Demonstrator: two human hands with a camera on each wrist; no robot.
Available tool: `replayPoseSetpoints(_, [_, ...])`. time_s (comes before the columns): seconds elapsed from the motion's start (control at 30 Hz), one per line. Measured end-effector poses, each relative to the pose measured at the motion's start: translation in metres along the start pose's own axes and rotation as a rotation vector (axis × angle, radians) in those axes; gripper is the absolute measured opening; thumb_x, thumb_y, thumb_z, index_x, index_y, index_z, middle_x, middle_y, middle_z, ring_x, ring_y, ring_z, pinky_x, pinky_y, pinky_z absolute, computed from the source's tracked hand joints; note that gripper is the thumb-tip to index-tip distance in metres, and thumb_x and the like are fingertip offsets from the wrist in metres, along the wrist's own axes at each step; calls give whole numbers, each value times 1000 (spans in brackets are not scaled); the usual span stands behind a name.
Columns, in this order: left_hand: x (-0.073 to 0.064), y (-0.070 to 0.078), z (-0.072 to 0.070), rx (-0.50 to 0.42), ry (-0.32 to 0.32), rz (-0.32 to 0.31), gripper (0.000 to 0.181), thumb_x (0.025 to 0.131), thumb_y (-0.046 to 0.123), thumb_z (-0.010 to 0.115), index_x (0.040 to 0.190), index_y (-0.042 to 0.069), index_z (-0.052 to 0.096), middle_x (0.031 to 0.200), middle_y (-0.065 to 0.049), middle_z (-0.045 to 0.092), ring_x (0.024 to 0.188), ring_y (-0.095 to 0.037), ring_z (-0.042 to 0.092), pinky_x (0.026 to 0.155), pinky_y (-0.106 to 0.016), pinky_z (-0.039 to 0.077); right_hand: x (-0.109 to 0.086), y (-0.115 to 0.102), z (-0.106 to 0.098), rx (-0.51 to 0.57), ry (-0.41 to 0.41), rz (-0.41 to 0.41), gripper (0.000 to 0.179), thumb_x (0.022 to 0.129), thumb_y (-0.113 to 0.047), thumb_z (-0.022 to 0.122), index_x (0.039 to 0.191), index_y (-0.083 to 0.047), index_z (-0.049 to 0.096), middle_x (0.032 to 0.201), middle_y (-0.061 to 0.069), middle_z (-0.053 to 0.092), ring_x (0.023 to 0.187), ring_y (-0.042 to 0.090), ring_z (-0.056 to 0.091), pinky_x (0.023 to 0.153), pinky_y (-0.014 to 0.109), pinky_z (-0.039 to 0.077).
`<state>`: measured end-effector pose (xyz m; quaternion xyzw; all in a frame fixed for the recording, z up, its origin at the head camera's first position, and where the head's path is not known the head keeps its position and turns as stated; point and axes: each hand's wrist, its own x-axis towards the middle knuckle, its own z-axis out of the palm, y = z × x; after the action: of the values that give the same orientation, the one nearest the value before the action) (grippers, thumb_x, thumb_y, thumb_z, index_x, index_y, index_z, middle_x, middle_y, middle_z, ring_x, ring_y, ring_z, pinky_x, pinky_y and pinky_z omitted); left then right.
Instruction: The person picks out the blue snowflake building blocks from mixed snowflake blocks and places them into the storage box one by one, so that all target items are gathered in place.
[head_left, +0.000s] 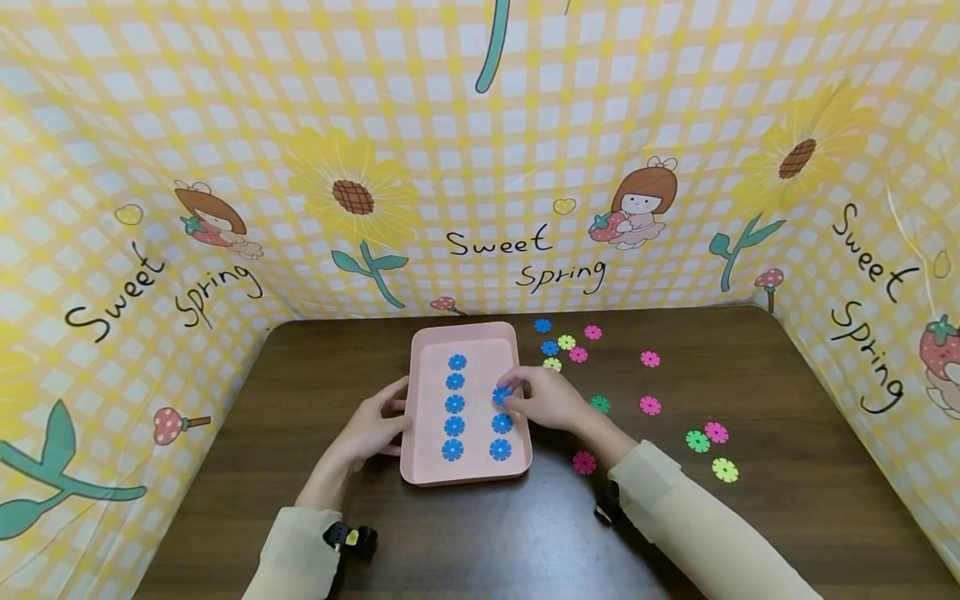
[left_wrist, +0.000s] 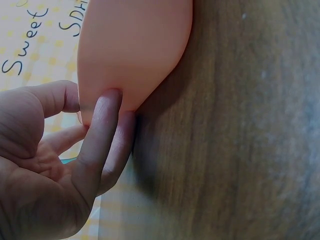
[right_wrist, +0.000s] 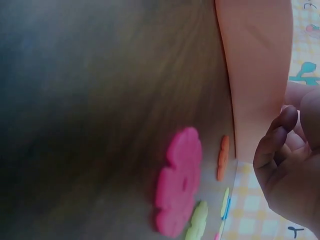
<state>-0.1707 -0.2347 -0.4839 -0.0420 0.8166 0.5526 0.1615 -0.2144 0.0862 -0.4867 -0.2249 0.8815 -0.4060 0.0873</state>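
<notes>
A pink rectangular tray [head_left: 472,472] lies on the table, its short side toward me. Several blue snowflake-shaped discs [head_left: 453,404] form a column along its left half. Along the right half, two more blue discs [head_left: 500,449] lie below my right hand [head_left: 543,398]. Between thumb and fingers that hand pinches another blue disc [head_left: 500,395], just above or on the tray floor; I cannot tell which. My left hand [head_left: 371,425] holds the tray's left edge. In the left wrist view, the left hand's fingers [left_wrist: 102,135] press against the tray's outer wall [left_wrist: 135,50].
Right of the tray, loose discs lie scattered on the brown table [head_left: 315,358]: blue [head_left: 542,326], pink [head_left: 650,406], green [head_left: 697,441] and yellow [head_left: 724,470]. A dark pink disc [head_left: 584,463] lies near my right forearm. Checked yellow cloth [head_left: 480,150] walls the back and sides.
</notes>
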Motion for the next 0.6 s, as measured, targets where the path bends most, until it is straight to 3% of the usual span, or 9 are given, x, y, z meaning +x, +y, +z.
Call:
replayPoseSetpoints(0.3, [-1, 2, 1, -4, -12, 1, 77, 91, 2, 61, 163, 17, 35, 136, -26, 53, 92, -29, 68, 64, -45, 64, 8, -4, 9, -115, -55, 20, 18, 96, -21, 74, 113, -16, 75, 93, -7, 71, 81, 9, 64, 76, 32, 57])
replayPoseSetpoints(0.6, [-1, 2, 0, 4, -3, -14, 75, 94, 3, 60, 163, 19, 35, 136, -25, 52, 91, -29, 69, 66, -45, 64, 8, -10, 10, -258, -55, -3, 19, 96, -24, 76, 113, -16, 75, 87, -8, 71, 74, 8, 63, 69, 29, 57])
